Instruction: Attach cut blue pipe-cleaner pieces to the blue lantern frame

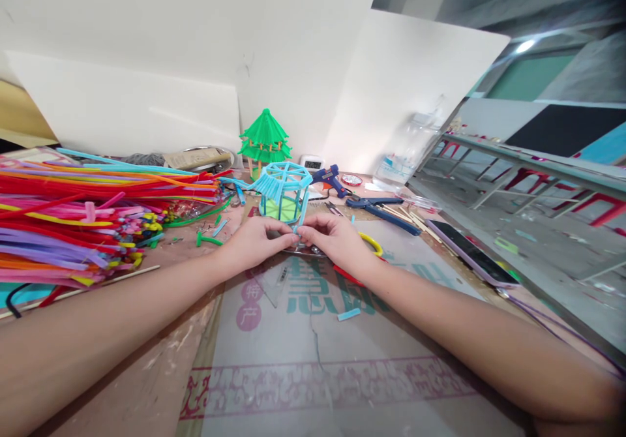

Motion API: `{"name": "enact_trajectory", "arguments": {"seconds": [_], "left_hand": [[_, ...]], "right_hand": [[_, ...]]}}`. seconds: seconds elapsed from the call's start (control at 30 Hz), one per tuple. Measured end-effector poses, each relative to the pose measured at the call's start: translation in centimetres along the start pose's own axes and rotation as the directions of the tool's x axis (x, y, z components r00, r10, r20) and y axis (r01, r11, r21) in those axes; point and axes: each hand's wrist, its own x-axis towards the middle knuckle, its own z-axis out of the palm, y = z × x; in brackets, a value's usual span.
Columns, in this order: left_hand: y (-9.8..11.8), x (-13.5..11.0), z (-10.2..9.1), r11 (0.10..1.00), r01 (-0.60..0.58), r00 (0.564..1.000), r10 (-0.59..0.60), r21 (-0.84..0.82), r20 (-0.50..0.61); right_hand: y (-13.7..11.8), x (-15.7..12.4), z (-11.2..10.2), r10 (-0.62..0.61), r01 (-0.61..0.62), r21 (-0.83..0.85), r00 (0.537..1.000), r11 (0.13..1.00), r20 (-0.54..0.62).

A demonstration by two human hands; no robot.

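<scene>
A blue strip (pixel 295 230) is pinched between left hand (pixel 254 241) and right hand (pixel 333 238), held together at the foot of the pavilion (pixel 286 192) on the cardboard (pixel 293 365), wrists rested down seemingly for steadiness.

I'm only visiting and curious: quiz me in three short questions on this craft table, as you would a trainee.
1. True or false: the green model stands behind the light-blue model.
2. On which side of the person does the pile of coloured pipe cleaners lie? A) left B) right C) between the hands
3. Fill in: the left hand and the right hand together pinch a small ___ strip at the light-blue model's base.

Key: 1 true; 2 A; 3 light-blue.
</scene>
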Motion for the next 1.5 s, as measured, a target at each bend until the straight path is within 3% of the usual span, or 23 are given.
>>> {"name": "enact_trajectory", "arguments": {"seconds": [0.43,0.73,0.97,1.27,1.4,1.5], "left_hand": [[0.5,0.0,-0.4,0.997,-0.059,0.998,0.057,0.05,0.04],[-0.5,0.1,-0.1,0.986,-0.148,0.989,0.145,0.079,0.035],[-0.4,0.1,-0.1,0.98,-0.174,0.984,0.171,0.1,0.04],[-0.5,0.0,0.1,0.975,-0.19,0.982,0.189,0.112,0.014],[-0.1,-0.1,0.0,0.979,-0.167,0.985,0.171,0.116,-0.02],[-0.1,-0.2,0.1,0.972,-0.186,0.981,0.192,0.142,-0.029]], "right_hand": [[0.1,0.0,0.0,-0.013,0.013,-0.008,1.0,1.0,-0.012],[0.1,0.1,0.0,-0.034,0.033,-0.047,0.999,0.998,-0.017],[0.2,0.1,0.0,-0.02,0.021,0.056,1.0,0.998,-0.005],[0.1,0.0,0.2,-0.068,0.068,-0.04,0.998,0.997,-0.002],[-0.1,0.6,-0.9,-0.085,0.085,-0.019,0.996,0.996,-0.04],[0.0,1.4,-2.7,-0.032,0.03,-0.033,0.998,0.999,-0.054]]}}
